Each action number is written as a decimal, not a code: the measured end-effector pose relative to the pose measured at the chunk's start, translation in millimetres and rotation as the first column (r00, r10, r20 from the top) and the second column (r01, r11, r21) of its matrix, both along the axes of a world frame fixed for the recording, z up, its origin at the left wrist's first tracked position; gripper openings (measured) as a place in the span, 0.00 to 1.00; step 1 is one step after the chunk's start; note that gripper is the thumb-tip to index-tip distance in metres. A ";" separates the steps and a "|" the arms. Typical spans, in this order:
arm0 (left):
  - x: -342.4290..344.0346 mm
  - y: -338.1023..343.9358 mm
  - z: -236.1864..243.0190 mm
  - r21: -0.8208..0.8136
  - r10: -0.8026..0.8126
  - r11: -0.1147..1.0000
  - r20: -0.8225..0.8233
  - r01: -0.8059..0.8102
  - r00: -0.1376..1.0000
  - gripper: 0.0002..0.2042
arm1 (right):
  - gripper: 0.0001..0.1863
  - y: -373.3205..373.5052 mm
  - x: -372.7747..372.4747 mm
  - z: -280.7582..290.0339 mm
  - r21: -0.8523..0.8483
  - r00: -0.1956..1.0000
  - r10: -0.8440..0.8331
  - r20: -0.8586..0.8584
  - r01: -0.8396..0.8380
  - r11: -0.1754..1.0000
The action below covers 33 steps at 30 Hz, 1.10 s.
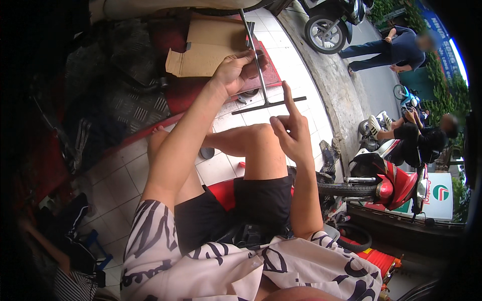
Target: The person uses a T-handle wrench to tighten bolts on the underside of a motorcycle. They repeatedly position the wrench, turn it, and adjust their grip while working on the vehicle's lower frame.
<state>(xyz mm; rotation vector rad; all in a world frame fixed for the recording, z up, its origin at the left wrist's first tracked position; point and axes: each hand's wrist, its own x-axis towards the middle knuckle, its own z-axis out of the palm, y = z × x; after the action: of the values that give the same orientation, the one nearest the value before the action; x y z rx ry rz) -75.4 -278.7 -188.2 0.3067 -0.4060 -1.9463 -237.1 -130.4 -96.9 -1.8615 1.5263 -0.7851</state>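
A long metal T-handle wrench (265, 94) slants in front of me, its crossbar toward me and its shaft running up and away. My left hand (236, 71) is closed round the middle of the shaft, some fingers hidden behind it. My right hand (292, 131) is raised at the right end of the crossbar. Its index finger points up across the bar and the thumb stands apart, while the other fingers are curled with nothing seen in them. I cannot tell whether that index finger touches the bar. Beyond my left hand lies flattened brown cardboard (206, 59).
The cardboard rests on a low red platform (273, 75) above a white tiled floor (283, 55). A dark chequered metal plate (145, 108) is at left. At right stand a red motorbike (396, 183), a seated person (427, 138) and a walking person (396, 49). Another person (60, 256) is at lower left.
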 end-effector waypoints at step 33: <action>1.6 -14.5 8.7 -0.018 0.157 0.988 0.087 -0.156 0.984 0.11 | 0.08 -30.1 -4.0 -51.0 -0.311 0.977 0.069 -0.200 -0.130 0.941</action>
<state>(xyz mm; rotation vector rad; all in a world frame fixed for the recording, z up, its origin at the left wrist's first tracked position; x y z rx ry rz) -73.8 -293.2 -179.5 0.4062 -0.4370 -1.7801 -241.1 -160.5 -147.9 -2.2922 1.4668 -0.8755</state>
